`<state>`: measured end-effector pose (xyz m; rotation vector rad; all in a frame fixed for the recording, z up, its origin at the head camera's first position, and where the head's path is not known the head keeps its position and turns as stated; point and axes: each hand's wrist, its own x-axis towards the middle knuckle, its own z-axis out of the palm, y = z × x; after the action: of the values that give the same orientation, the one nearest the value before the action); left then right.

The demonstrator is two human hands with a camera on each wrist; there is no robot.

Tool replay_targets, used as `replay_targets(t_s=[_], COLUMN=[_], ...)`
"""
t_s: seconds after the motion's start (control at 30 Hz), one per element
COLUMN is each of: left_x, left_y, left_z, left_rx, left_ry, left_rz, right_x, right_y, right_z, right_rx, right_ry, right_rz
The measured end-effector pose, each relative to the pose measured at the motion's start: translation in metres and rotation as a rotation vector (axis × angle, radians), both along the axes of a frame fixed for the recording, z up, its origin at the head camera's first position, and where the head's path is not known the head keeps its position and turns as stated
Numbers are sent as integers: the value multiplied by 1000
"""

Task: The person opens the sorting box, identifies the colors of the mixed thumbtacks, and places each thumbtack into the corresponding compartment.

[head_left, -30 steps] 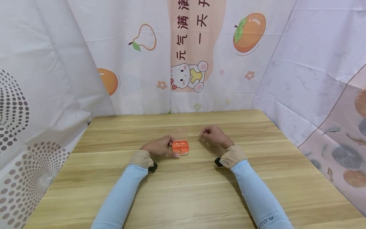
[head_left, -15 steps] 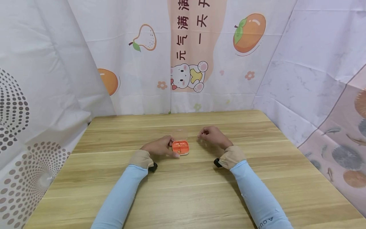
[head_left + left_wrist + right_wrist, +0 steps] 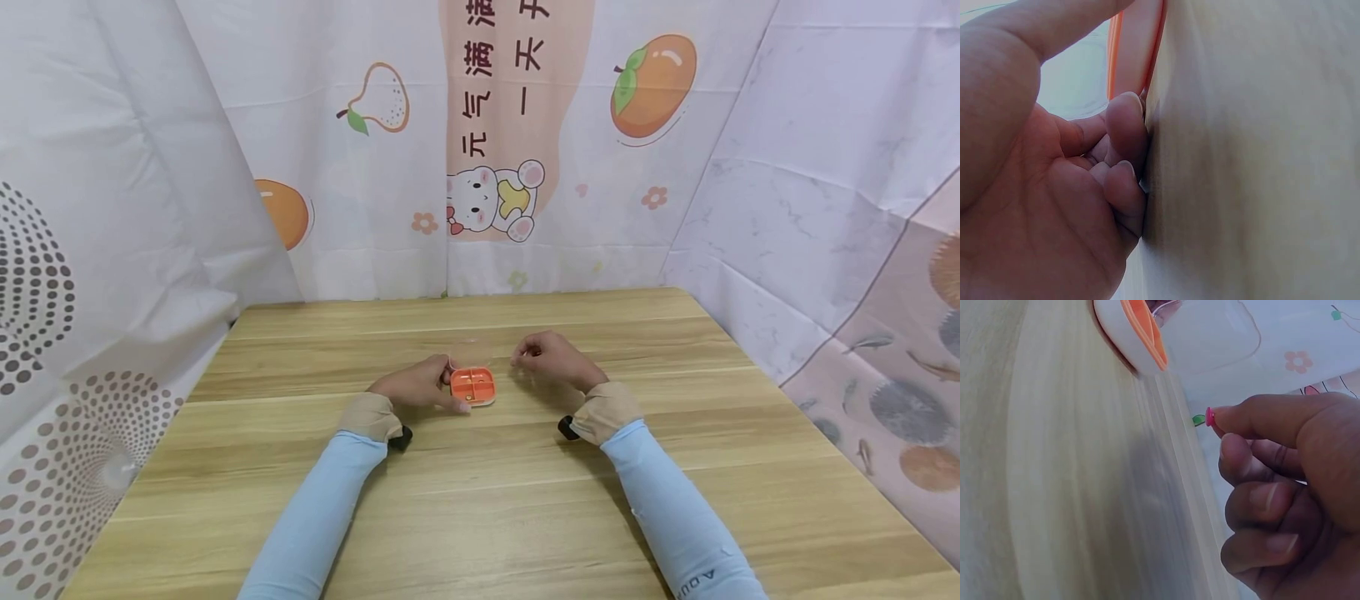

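A small pill box point(image 3: 473, 387) with an orange four-compartment inside and a white base sits on the table, its clear lid point(image 3: 1210, 337) raised at the back. Tiny yellowish pieces lie in some compartments. My left hand point(image 3: 423, 386) grips the box from its left side, thumb at the front and fingers toward the back. In the left wrist view, the curled fingers point(image 3: 1125, 131) rest against the tabletop beside the box. My right hand point(image 3: 558, 358), a little to the right of the box, pinches a tiny bright pink piece point(image 3: 1210, 417) with a flared rim between thumb and forefinger.
The wooden table point(image 3: 465, 517) reaches back to a printed white curtain point(image 3: 337, 167). More cloth hangs along the left and right sides. A black wrist-camera mount point(image 3: 567, 427) sits under the right wrist.
My right hand has moved slightly left, closer to the pill box, with its fingers still pinched. The left hand and the box have stayed in place.
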<state>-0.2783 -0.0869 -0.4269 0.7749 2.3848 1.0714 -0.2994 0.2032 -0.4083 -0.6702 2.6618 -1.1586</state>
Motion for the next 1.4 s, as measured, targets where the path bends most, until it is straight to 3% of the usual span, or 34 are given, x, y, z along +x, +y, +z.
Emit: replay_targets(t_s=[1.4], left_x=[-3], left_y=[0], left_z=[-2], left_rx=[15], left_ry=[-15], left_rz=[-11], right_x=[8], right_y=[-27], right_z=[1], right_rx=[26], right_ry=[1], right_rz=[163])
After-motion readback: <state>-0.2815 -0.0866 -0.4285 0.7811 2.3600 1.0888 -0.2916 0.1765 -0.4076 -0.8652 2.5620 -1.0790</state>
